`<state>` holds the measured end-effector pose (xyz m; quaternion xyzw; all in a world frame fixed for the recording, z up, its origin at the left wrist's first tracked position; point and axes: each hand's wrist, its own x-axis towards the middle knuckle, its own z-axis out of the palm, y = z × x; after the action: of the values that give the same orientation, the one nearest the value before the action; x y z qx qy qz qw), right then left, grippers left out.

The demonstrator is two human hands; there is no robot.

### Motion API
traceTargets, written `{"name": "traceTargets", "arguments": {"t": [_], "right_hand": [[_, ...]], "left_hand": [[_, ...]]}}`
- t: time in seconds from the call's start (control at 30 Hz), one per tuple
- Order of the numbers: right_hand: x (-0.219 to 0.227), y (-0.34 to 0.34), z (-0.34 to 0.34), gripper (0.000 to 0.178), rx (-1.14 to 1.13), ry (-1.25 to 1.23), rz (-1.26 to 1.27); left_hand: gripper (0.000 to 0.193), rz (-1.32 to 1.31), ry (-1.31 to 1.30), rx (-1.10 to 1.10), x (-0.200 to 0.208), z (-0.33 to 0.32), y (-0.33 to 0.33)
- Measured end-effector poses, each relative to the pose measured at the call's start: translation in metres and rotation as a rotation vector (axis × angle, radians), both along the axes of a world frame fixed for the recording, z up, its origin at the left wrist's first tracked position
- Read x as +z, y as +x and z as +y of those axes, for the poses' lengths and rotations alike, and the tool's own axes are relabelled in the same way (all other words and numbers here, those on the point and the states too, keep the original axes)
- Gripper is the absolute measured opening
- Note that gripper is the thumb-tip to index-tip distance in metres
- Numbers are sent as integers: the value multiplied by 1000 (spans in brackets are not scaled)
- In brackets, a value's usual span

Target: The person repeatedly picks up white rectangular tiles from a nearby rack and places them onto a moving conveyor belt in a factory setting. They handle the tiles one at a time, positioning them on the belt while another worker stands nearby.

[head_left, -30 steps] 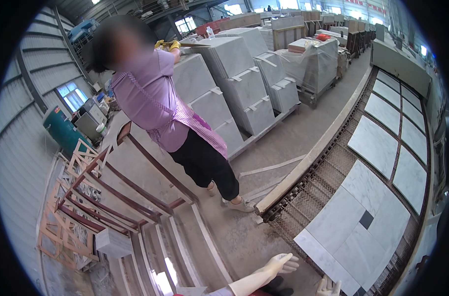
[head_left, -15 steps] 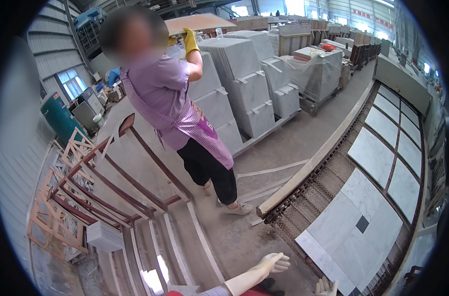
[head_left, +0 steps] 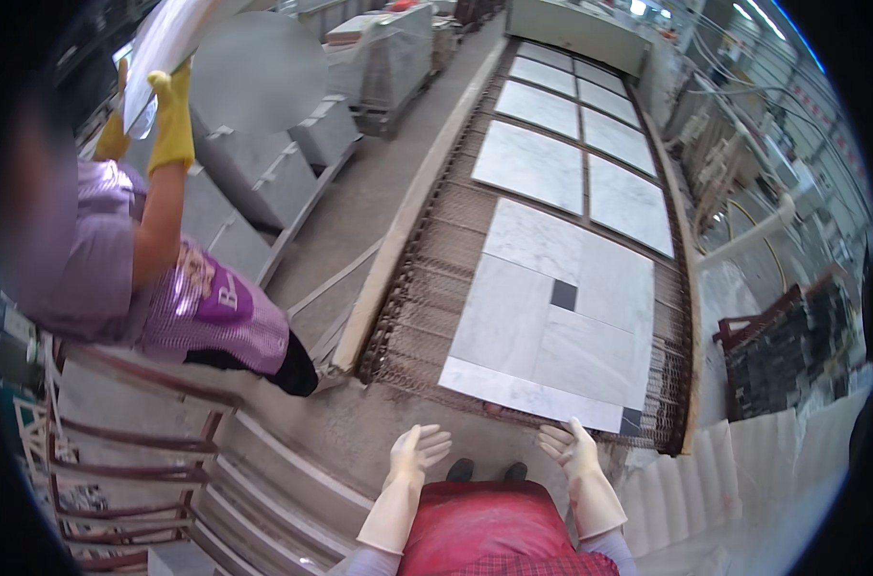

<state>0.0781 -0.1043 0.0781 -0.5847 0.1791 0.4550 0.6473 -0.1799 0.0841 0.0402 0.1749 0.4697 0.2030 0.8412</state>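
Note:
Both my hands wear cream rubber gloves and hold nothing. My left hand (head_left: pixel 417 448) hovers in front of the belt's near end, fingers stretched out. My right hand (head_left: pixel 571 445) is just off the near edge of a stone panel, its fingers apart; I cannot tell whether it touches. That panel (head_left: pixel 513 322) is pieced from white marble with grey veins, and a small dark grey square (head_left: pixel 563 295) sits near its middle. Another dark piece (head_left: pixel 631 421) fills its near right corner. The panel lies on a brown mesh conveyor belt (head_left: pixel 407 336).
Several white marble slabs (head_left: pixel 529 164) lie in two rows farther up the belt. At left a co-worker in yellow gloves (head_left: pixel 172 120) holds up a thin panel (head_left: pixel 167 58). A dark red metal rack (head_left: pixel 134 437) stands at lower left. Stacked dark pieces (head_left: pixel 787 350) are at right.
My view has turned right toward the belt, and both my gloved hands now show fully, spread apart before me. The co-worker's raised panel has tilted and appears closer.

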Motion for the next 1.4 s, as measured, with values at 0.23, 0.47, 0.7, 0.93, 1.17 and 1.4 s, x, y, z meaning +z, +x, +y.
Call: {"name": "traceTargets", "arguments": {"t": [0.23, 0.47, 0.7, 0.93, 1.17, 1.4], "right_hand": [[52, -10, -20, 39, 267, -137, -388], [100, -5, -30, 34, 262, -125, -661], [116, -34, -31, 34, 541, -297, -792], [94, -41, -65, 40, 1181, -513, -987], [83, -43, -81, 42, 1221, -540, -948], [78, -40, -93, 43, 1237, -560, -937]], "left_hand": [[45, 7, -15, -27, 4, -5, 1], [47, -36, 131, -135, 27, -5, 17], [44, -116, 282, -296, 46, -12, 40], [38, -2, 378, -216, 55, -16, 40], [32, 193, 762, -37, 58, 19, 43], [42, 476, 1168, -79, 64, 33, 71]]}}
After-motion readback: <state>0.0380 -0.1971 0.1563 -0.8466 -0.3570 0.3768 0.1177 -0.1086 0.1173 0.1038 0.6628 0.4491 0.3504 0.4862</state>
